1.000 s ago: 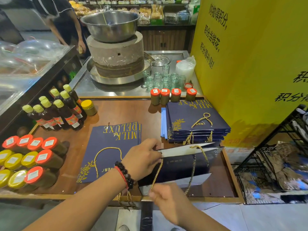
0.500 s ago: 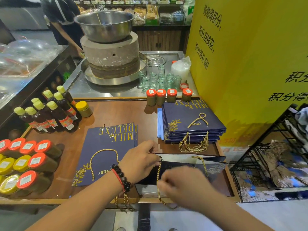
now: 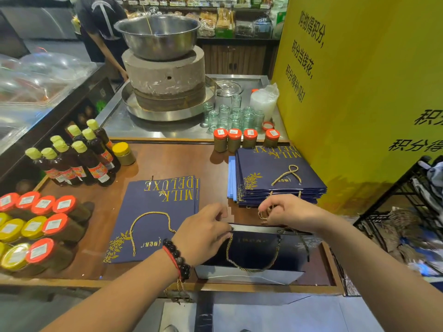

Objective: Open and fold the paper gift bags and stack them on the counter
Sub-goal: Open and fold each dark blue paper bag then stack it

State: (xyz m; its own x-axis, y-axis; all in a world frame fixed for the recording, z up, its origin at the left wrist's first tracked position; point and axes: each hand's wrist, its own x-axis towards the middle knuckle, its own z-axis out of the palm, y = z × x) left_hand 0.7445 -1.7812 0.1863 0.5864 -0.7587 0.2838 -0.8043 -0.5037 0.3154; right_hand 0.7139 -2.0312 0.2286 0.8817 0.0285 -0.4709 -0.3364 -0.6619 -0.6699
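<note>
Head view: since a second ago my right hand [image 3: 288, 209] has travelled from the near edge of the bench [image 3: 167, 161] up to the far rim of the open gift bag [image 3: 254, 254], so the mouth now gapes wider. I judge the opening step nearly done. That grip pinches the gold cord handle [image 3: 265, 213] at the rim, fingers curled. My left hand [image 3: 203, 233] pinches the rim at 9 o'clock, knuckles up. The bag stands at 6 o'clock on the bench, between the flat bag [image 3: 155, 219] at 9 o'clock and the stack of folded bags [image 3: 275, 178] at 1 o'clock.
</note>
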